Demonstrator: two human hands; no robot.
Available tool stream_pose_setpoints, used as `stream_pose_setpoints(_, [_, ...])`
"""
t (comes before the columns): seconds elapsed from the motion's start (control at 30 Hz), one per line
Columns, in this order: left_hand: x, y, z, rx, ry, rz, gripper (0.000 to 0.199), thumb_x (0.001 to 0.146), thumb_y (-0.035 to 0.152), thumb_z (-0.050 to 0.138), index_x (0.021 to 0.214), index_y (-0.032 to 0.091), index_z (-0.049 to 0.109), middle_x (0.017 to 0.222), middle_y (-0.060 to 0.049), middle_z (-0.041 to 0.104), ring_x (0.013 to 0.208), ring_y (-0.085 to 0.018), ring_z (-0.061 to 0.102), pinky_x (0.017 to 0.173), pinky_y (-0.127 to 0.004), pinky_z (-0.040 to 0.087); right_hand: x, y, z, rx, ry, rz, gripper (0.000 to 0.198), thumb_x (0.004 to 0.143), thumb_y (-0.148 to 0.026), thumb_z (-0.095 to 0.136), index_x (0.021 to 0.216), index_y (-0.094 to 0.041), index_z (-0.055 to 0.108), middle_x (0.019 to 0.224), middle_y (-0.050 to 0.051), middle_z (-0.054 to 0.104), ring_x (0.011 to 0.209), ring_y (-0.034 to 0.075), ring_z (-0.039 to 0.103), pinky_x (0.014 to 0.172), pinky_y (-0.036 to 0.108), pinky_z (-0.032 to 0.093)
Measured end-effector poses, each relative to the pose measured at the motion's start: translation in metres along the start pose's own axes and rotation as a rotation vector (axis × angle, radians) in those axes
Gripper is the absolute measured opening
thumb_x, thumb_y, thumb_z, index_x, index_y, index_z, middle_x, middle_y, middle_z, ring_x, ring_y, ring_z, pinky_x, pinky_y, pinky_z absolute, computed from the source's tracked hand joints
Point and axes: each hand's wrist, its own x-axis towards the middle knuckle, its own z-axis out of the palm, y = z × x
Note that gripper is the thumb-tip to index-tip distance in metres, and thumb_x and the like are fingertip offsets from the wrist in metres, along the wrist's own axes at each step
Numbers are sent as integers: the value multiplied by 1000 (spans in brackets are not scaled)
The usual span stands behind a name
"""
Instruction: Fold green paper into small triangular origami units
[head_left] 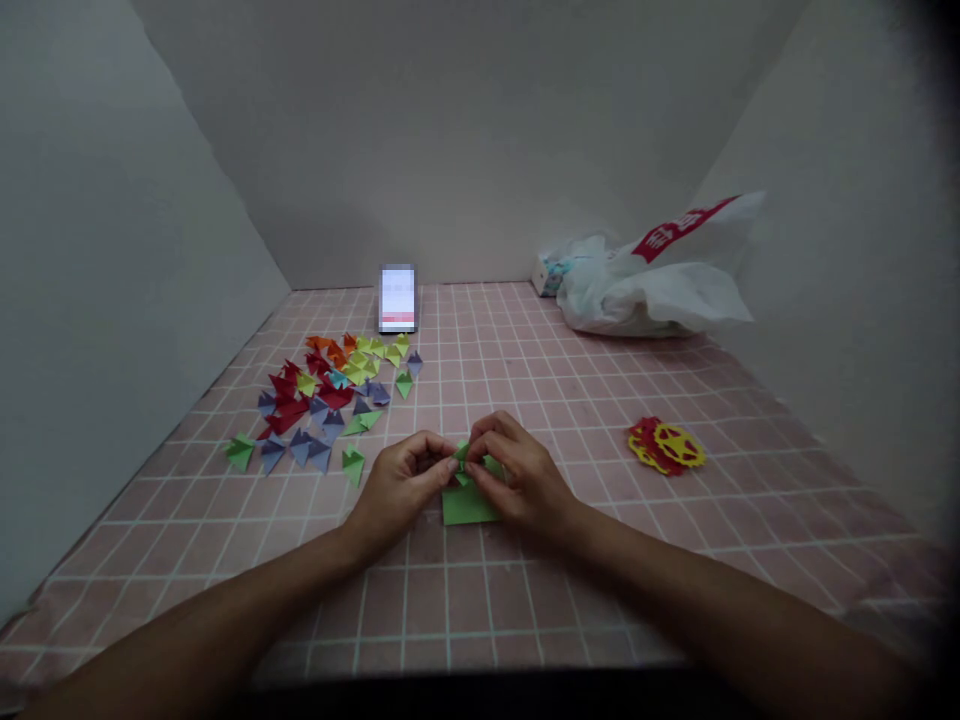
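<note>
Paper piece (462, 466), green, small: between left hand (401, 482) and right hand (529, 480), over green sheet (469, 508) on desk (487, 370). Grip: both pinching the piece. Step in hand: seemingly creasing; next move calls for firm, even pressure. Folded papers (334, 427): left side.

Green sheet (466, 507) of matt paper, bag (664, 298) of crinkled plastic, smooth matt wall (420, 150).
</note>
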Motion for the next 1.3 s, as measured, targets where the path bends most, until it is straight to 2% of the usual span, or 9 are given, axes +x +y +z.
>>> stream_pose_setpoints(0.27, [1, 0, 0, -43, 9, -13, 13, 77, 27, 70, 81, 15, 66, 73, -1, 65, 67, -13, 59, 65, -25, 48, 2, 4, -1, 119, -12, 23, 11, 86, -11, 58, 80, -20, 56, 88, 5, 55, 85, 19, 54, 74, 33, 45])
stream_pose_setpoints(0.4, [1, 2, 1, -91, 11, -63, 15, 75, 28, 72, 82, 15, 65, 74, 0, 65, 67, -13, 60, 66, -25, 48, 1, 5, -1, 157, -24, 66, 12, 88, -13, 59, 79, -21, 56, 86, 3, 55, 85, 18, 54, 74, 33, 45])
stream_pose_setpoints(0.53, [1, 3, 1, -109, 3, -110, 16, 73, 26, 72, 81, 15, 64, 70, 1, 64, 64, -12, 59, 64, -24, 47, 1, 4, 1, 161, -28, 44, 12, 89, -15, 57, 79, -21, 55, 86, 4, 55, 85, 18, 54, 74, 33, 45])
stream_pose_setpoints(0.9, [0, -1, 2, -107, -12, -28, 20, 74, 27, 74, 87, 16, 65, 79, -1, 64, 71, -13, 58, 67, -25, 46, -1, 0, 3, 106, 31, 32, 13, 88, -14, 54, 78, -21, 50, 82, 4, 53, 79, 19, 53, 69, 33, 43])
stream_pose_setpoints(1.1, [-1, -7, 2, -87, 9, -7, 20, 73, 27, 74, 88, 16, 65, 78, 0, 62, 70, -13, 57, 65, -24, 45, -2, 0, 3, 125, 52, 60, 14, 89, -15, 54, 77, -21, 50, 81, 3, 54, 79, 19, 53, 70, 33, 43])
stream_pose_setpoints(1.3, [0, -3, 3, -76, 29, -4, 18, 71, 25, 73, 85, 17, 64, 77, -1, 63, 70, -14, 58, 66, -25, 47, -2, 0, 4, 128, 51, 58, 13, 90, -16, 55, 78, -21, 51, 82, 3, 54, 80, 19, 54, 71, 33, 44])
